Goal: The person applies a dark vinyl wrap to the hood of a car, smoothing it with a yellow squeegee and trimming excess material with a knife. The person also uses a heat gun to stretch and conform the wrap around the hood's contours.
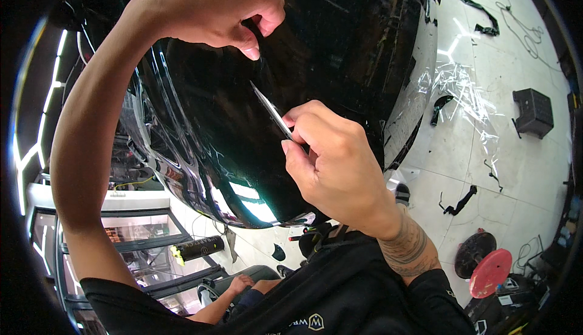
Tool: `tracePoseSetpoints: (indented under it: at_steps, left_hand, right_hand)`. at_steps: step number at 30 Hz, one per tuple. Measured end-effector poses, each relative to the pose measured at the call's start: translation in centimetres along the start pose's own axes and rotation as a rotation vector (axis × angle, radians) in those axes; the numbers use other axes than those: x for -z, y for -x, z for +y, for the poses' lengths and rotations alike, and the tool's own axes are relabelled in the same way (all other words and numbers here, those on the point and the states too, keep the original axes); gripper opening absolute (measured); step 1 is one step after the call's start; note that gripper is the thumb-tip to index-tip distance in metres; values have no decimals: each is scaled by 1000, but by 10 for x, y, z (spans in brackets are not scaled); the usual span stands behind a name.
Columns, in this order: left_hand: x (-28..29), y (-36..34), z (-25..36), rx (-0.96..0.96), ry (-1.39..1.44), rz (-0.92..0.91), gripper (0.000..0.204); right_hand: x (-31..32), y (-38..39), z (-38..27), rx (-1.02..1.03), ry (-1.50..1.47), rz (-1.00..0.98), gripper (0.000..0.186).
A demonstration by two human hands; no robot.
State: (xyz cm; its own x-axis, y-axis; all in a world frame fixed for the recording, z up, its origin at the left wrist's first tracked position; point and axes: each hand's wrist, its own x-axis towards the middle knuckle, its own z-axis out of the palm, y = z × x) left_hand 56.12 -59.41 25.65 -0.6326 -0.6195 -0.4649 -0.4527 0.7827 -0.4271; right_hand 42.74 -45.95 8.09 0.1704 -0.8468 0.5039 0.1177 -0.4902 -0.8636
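**Shirt (346, 283) nearest, blade (273, 111) poised at the black panel (340, 61)**

The wearer's black shirt fills the near edge, below both hands. The left hand (215, 7) arches over the far side of the panel, fingers curled in and thumb brought toward them. The gap there is dark against dark, so I cannot tell whether it pinches anything. The right hand (334, 162) grips the blade between thumb and bent fingers, its point angled up and away toward the left thumb. The tip is near the glossy surface; whether it touches is too dark to judge.

The panel, part of a car, lies beneath and between the hands. The step in hand looks like close blade work on that surface, with the left hand placed just beyond the tip. As a judgement, the next move calls for a light, steady wrist, a shallow angle to the panel, and the left fingers clear of the blade's line.

Right of the right hand, clear scraps (464, 92) lie on the pale floor (504, 204), with a black box (534, 111) farther out and a red disc (490, 273) nearer the wearer. Below the left hand, near the lower edge, another person's hand (241, 283) shows.
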Motion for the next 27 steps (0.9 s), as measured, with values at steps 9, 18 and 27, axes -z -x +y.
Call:
tracePoseSetpoints:
  at_steps: [9,18,27]
  left_hand:
    - [-1,0,-2,1,16,3,22]
    - [-10,6,2,-12,7,66,20]
    - [-7,6,3,-30,-5,70,19]
  right_hand:
    - [8,17,10,34,23,-1,8]
    - [21,45,16,176,192,-198,10]
    - [2,40,22,241,285,-226,14]
